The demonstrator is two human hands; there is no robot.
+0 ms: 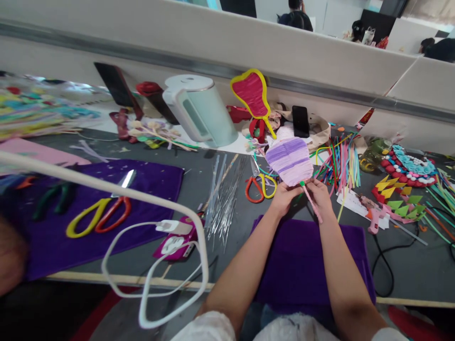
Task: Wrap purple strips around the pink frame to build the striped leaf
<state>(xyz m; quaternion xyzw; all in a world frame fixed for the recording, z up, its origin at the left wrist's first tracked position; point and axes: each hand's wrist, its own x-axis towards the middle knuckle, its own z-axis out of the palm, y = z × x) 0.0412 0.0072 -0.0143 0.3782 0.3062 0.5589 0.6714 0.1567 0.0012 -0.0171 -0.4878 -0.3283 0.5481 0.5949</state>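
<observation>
I hold a fan-shaped craft piece (290, 159), wound in purple and pink bands, above the grey table (213, 237). My left hand (283, 198) grips its lower edge on the left. My right hand (319, 195) pinches the base where a pink handle (314, 205) with a small green bead sticks down. Both forearms reach over a purple cloth (302, 265) in front of me.
Orange-and-yellow scissors (259, 185) lie left of my hands, next to a bundle of thin metal wires (223, 199). Behind stand a pale kettle (199, 111) and a red-and-yellow fan (253, 94). Coloured strips (339, 158), a pink glue gun (373, 219) and paper ornaments (408, 166) lie right.
</observation>
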